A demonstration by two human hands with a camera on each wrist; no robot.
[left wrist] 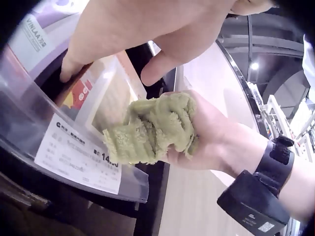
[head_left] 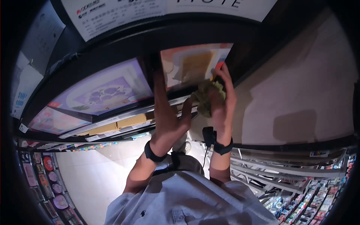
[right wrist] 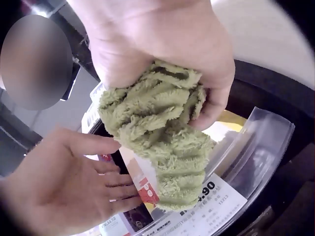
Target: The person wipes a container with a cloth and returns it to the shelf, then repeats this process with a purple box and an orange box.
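My right hand (head_left: 222,98) grips a crumpled green terry cloth (head_left: 207,96) and holds it against the front of an orange and cream product box (head_left: 193,64) on a dark shelf. The right wrist view shows the cloth (right wrist: 157,142) bunched in the right hand (right wrist: 162,44), hanging over a clear price rail (right wrist: 256,147). My left hand (head_left: 167,108) lies with straight fingers on the box's left edge, beside the cloth. In the left wrist view, left fingertips (left wrist: 150,73) touch the box (left wrist: 110,93) just above the cloth (left wrist: 152,129).
A purple box (head_left: 108,90) stands left of the orange one. A white price label (left wrist: 78,153) sits in the clear rail below the boxes. A black shelf frame (head_left: 123,41) runs overhead. Lower shelves of small goods (head_left: 318,195) lie at the right, pale floor (head_left: 93,172) below.
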